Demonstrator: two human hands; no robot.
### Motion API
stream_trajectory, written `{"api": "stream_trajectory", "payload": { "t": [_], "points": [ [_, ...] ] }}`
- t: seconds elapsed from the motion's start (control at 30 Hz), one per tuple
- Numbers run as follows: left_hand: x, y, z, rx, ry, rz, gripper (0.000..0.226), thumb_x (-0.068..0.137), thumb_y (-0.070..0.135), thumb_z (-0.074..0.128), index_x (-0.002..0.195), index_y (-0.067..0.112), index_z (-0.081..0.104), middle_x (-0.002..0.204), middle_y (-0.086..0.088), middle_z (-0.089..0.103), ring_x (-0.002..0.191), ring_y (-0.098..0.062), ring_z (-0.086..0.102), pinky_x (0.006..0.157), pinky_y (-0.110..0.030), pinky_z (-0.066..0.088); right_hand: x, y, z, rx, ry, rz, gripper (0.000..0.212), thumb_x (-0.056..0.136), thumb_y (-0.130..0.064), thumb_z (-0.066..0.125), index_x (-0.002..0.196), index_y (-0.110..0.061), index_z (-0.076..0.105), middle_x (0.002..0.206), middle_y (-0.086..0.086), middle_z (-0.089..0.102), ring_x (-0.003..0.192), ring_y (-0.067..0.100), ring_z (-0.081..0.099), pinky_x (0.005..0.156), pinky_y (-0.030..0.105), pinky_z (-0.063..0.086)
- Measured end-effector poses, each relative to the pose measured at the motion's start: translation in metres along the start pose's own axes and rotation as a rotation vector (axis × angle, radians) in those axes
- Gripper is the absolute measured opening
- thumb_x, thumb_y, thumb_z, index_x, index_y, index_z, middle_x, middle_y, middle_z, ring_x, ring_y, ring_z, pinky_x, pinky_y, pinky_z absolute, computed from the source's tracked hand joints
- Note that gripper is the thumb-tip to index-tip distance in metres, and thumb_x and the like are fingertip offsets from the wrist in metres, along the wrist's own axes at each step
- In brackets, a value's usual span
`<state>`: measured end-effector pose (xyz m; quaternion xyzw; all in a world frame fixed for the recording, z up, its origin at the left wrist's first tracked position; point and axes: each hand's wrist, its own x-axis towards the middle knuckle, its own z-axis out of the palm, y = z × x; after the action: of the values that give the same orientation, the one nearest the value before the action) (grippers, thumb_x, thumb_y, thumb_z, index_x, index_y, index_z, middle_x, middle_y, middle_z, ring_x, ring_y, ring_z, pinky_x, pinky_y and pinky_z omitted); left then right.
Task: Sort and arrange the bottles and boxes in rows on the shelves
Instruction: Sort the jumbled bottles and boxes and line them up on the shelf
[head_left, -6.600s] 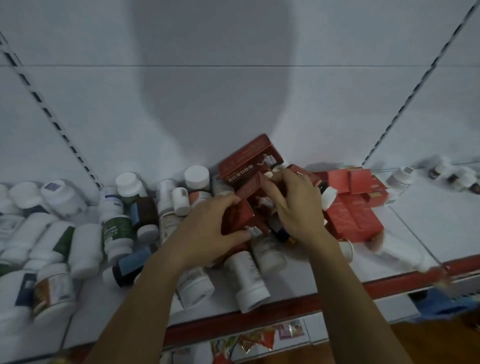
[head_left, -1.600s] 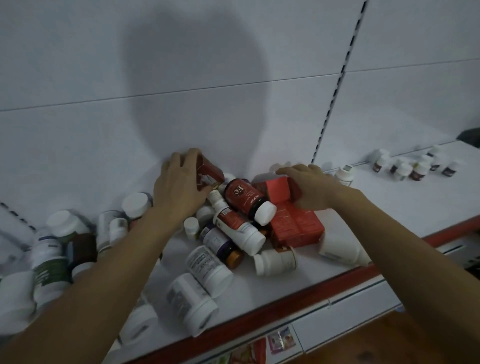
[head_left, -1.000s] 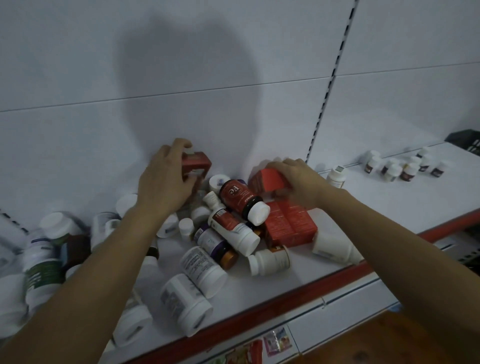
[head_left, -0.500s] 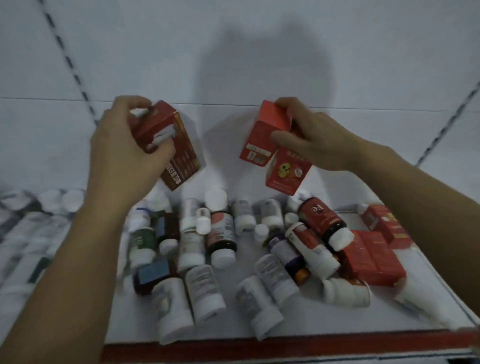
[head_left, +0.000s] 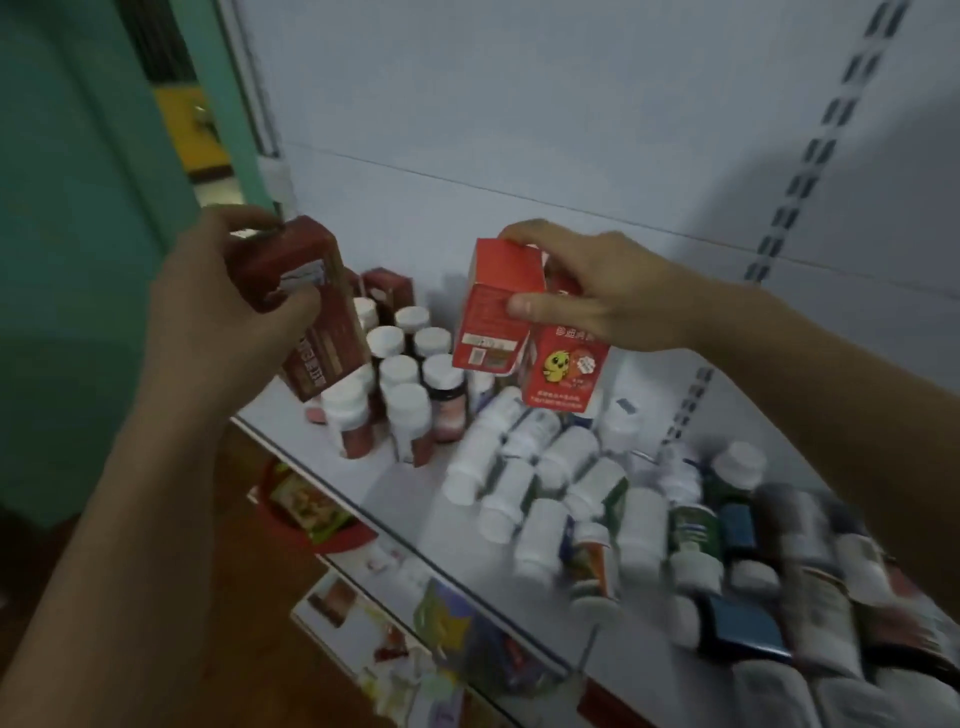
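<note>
Aloft: three boxes (head_left: 311, 312) (head_left: 493, 306) (head_left: 566, 369), two hands (head_left: 218, 322) (head_left: 602, 291)

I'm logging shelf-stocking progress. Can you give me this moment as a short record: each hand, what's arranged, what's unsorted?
left hand: grips one dark red box, raised above the shelf
right hand: holds two bright red boxes together, one showing a barcode, one a cartoon chick
arranged: upright bottles with white caps, in rows at the shelf's left end; standing boxes behind them
unsorted: lying bottles, jumbled to the right
</note>
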<state>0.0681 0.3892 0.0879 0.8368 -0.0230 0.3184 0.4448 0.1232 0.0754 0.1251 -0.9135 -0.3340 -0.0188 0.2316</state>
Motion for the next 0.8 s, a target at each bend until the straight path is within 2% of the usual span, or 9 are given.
{"api": "stream_trajectory", "payload": {
  "t": [0.07, 0.17, 0.23, 0.33, 0.47, 0.57, 0.8],
  "points": [
    [0.006, -0.029, -0.021, 0.011, -0.002, -0.04, 0.047, 0.087, 0.015, 0.073, 0.127, 0.03, 0.054, 0.116, 0.008, 0.064, 0.1, 0.001, 0.065, 0.079, -0.025, 0.053, 0.039, -0.015, 0.025, -0.005, -0.076, -0.034, 0.055, 0.092, -0.064, 0.052, 0.139, -0.036, 0.042, 0.103, -0.017, 0.069, 0.085, -0.001, 0.07, 0.076, 0.024, 0.058],
    [0.014, -0.069, -0.039, 0.017, -0.023, -0.089, 0.047, 0.088, 0.017, 0.073, 0.129, 0.031, 0.054, 0.121, 0.005, 0.064, 0.104, -0.008, 0.066, 0.083, -0.032, 0.056, 0.081, -0.034, 0.056, 0.023, -0.15, -0.059, 0.051, 0.091, -0.064, 0.052, 0.133, -0.036, 0.047, 0.105, -0.019, 0.068, 0.089, -0.002, 0.07, 0.076, 0.02, 0.058],
    [0.022, -0.092, -0.044, 0.033, -0.048, -0.119, 0.047, 0.087, 0.018, 0.074, 0.129, 0.028, 0.054, 0.121, 0.003, 0.064, 0.103, -0.01, 0.066, 0.081, -0.031, 0.056, 0.102, -0.044, 0.068, 0.062, -0.159, -0.053, 0.045, 0.093, -0.06, 0.053, 0.13, -0.035, 0.048, 0.105, -0.018, 0.069, 0.089, -0.002, 0.07, 0.074, 0.017, 0.057],
    [0.033, -0.12, -0.041, 0.097, -0.123, -0.135, 0.047, 0.087, 0.02, 0.074, 0.129, 0.025, 0.054, 0.115, 0.003, 0.064, 0.096, -0.01, 0.065, 0.073, -0.024, 0.052, 0.129, -0.053, 0.069, 0.029, -0.094, -0.035, 0.046, 0.094, -0.059, 0.053, 0.131, -0.033, 0.047, 0.095, -0.018, 0.068, 0.082, -0.002, 0.07, 0.068, 0.014, 0.053],
    [0.038, -0.158, -0.027, 0.23, -0.257, -0.172, 0.049, 0.085, 0.023, 0.077, 0.129, 0.024, 0.055, 0.118, -0.006, 0.06, 0.097, -0.021, 0.062, 0.082, -0.033, 0.052, 0.157, -0.043, 0.065, -0.131, 0.086, 0.059, 0.053, 0.092, -0.062, 0.058, 0.131, -0.028, 0.046, 0.091, -0.008, 0.069, 0.078, 0.01, 0.068, 0.069, 0.031, 0.055],
    [0.035, -0.18, -0.013, 0.301, -0.343, -0.204, 0.048, 0.082, 0.029, 0.079, 0.124, 0.024, 0.057, 0.112, -0.01, 0.06, 0.096, -0.028, 0.063, 0.084, -0.041, 0.055, 0.169, -0.026, 0.064, -0.337, 0.194, 0.146, 0.059, 0.089, -0.064, 0.058, 0.132, -0.027, 0.043, 0.098, 0.0, 0.067, 0.083, 0.024, 0.062, 0.075, 0.04, 0.053],
    [0.033, -0.194, 0.014, 0.284, -0.285, -0.277, 0.052, 0.084, 0.035, 0.078, 0.128, 0.02, 0.054, 0.115, -0.01, 0.058, 0.102, -0.028, 0.059, 0.077, -0.034, 0.046, 0.186, 0.01, 0.083, -0.707, 0.131, 0.307, 0.063, 0.092, -0.063, 0.055, 0.133, -0.018, 0.042, 0.109, 0.011, 0.063, 0.093, 0.034, 0.061, 0.07, 0.038, 0.042]
  ]
}}
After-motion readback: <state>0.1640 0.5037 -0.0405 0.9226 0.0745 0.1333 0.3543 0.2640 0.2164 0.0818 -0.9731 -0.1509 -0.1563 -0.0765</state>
